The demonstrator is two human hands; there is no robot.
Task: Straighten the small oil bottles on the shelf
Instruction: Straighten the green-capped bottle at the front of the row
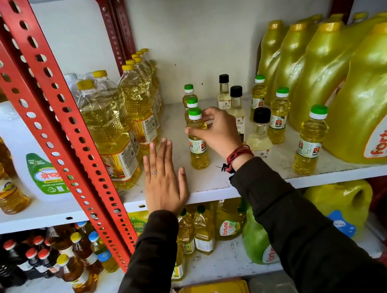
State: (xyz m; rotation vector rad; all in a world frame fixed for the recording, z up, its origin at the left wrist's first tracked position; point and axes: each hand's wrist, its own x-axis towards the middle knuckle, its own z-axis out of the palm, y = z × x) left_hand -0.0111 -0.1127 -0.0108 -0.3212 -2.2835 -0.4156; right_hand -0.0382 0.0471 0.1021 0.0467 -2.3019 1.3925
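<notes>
Small green-capped oil bottles stand in the middle of the white shelf [209, 189]. My right hand [215, 133] grips the shoulder of the front small bottle [199, 153] of a row of three; the two behind it [190, 96] are partly hidden. My left hand [163, 178] lies flat and open on the shelf's front edge, left of that bottle, touching nothing else. To the right stand three black-capped small bottles [259, 131] and three more green-capped ones [308, 141], loosely lined up.
Large clear oil bottles [108, 139] crowd the left, behind a red perforated upright [59, 131]. Big yellow jugs [371, 99] fill the right. The lower shelf [229, 259] carries more bottles and jugs.
</notes>
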